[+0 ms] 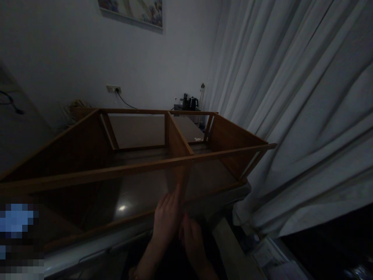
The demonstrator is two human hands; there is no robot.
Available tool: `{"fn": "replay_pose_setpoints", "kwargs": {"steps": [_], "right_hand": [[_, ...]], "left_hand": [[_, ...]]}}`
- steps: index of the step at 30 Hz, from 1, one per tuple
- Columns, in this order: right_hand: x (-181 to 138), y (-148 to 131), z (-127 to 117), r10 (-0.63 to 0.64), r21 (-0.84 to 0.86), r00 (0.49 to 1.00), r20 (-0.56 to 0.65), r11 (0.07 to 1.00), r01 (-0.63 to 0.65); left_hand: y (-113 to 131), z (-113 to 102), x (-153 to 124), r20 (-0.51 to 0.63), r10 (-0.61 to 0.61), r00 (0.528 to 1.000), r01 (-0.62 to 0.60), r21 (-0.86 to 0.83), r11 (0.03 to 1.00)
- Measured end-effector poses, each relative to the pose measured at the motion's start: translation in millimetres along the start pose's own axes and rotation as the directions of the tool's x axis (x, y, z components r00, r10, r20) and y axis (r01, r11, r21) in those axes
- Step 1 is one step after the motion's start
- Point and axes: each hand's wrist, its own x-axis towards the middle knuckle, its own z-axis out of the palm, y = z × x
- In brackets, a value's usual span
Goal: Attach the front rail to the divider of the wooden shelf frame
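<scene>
A wooden cabinet frame lies open on a dark glossy table in a dim room. Its middle divider panel runs from the far rail to the near rail. My left hand reaches up, fingers stretched along the near end of that divider below the front rail. My right hand sits just beside and below it at the table's front edge, fingers curled; what they touch is too dark to make out.
Grey curtains hang at the right. On a far desk stands a kettle. A wall socket with a cable and a picture are on the back wall. Papers lie at the lower right.
</scene>
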Motion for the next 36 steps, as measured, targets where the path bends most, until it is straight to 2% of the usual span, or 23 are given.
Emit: {"fn": "replay_pose_setpoints", "kwargs": {"steps": [9, 16, 24, 36], "right_hand": [[1, 2, -1, 0.023, -0.063, 1.0, -0.007, 0.998, -0.023], [1, 3, -2, -0.059, -0.121, 0.996, -0.068, 0.991, 0.05], [0, -5, 0, -0.046, -0.079, 0.999, -0.008, 0.996, 0.046], [-2, 4, -1, 0.004, -0.039, 0.999, -0.037, 0.999, -0.005]], "left_hand": [[-1, 4, -1, 0.011, -0.006, 1.0, 0.006, -0.009, 1.0], [-2, 5, -2, 0.031, -0.006, 1.0, 0.006, -0.013, 1.0], [-1, 4, -2, 0.005, 0.001, 1.0, 0.0, -0.018, 1.0], [1, -1, 1, 0.022, -0.009, 1.0, 0.01, -0.014, 1.0]]}}
